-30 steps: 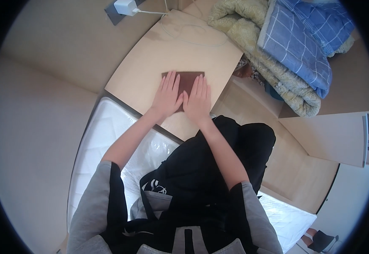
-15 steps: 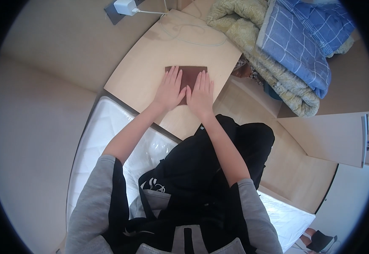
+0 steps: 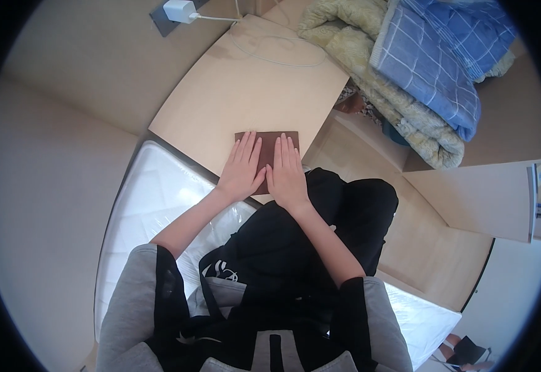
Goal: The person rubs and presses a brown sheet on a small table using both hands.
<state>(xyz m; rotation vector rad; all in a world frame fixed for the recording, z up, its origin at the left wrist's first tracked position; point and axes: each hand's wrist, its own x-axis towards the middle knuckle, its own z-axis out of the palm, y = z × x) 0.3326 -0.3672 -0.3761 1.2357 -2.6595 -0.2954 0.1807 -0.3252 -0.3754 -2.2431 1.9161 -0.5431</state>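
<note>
Brown and flat, the sheet [image 3: 268,152] lies on the pale table [image 3: 252,80], toward the side nearest the person's lap [image 3: 338,201]. The left hand [image 3: 238,173] covers its left side and the right hand [image 3: 289,180] its right, both spread flat with fingers stretched forward and thumbs angled inward, almost meeting; neither is curled around anything. How hard they press cannot be told. Working it well, I judge, calls for equal weight under both palms, so that the sheet stays square and does not twist toward one hand. Fingertips reach close to its far edge, which should help hold that edge down; lifting one hand alone could let a corner curl. Its near end sits close to the table's rim, so a long pull toward the lap might leave it unsupported. The cable [image 3: 323,62] loops well apart, at the far end.
</note>
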